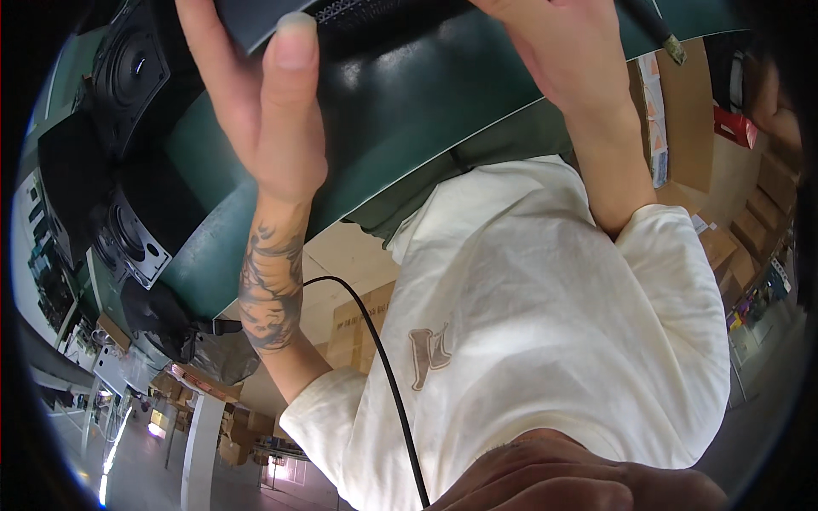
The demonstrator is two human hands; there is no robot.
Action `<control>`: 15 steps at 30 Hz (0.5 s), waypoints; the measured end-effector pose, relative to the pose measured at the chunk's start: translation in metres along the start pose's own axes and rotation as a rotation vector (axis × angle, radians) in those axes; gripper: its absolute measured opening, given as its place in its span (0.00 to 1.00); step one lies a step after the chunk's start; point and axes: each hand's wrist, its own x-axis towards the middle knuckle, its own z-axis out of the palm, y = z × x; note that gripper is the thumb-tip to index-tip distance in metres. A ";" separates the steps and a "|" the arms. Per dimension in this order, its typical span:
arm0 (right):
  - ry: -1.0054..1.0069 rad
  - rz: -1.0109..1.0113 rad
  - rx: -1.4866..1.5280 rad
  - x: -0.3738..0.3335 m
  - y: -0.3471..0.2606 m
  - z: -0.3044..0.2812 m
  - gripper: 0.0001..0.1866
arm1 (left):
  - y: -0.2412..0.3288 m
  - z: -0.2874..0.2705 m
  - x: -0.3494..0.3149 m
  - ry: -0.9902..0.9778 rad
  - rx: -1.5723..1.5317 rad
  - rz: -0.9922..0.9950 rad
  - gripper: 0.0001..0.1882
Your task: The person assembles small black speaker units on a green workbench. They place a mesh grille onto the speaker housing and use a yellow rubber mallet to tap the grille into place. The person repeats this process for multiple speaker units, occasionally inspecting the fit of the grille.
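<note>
A dark grey flat box (pixel 256 21) with a black mesh grille (pixel 358 10) sits at the top edge, over a green mat (pixel 409 94). My left hand (pixel 256 102), on a tattooed forearm, grips the box's near edge with the thumb laid over the grey face. My right hand (pixel 562 51) reaches to the right side of the same box. Its fingers are cut off by the frame's top edge, so its grip is hidden. Both forearms come out of my cream long-sleeved shirt (pixel 545 324).
Two black loudspeaker units (pixel 136 68) (pixel 128 234) lie on the mat at the left. A thin black cable (pixel 383 358) runs across my shirt. Cardboard boxes (pixel 682 111) and a red object (pixel 734 126) are at the right. Knuckles of a hand (pixel 579 481) show at the bottom edge.
</note>
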 end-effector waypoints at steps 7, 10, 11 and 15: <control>0.113 0.078 -0.098 0.006 -0.008 0.010 0.45 | 0.003 0.002 0.005 -0.013 0.055 0.005 0.38; 0.076 0.031 -0.134 0.007 -0.002 0.005 0.43 | 0.009 0.024 0.010 0.037 0.174 0.076 0.42; 0.069 0.010 -0.141 0.008 0.000 0.003 0.42 | 0.007 0.023 0.011 0.034 0.190 0.092 0.41; 0.088 0.036 -0.210 0.007 -0.004 0.005 0.38 | 0.014 0.035 0.013 0.124 0.211 0.048 0.38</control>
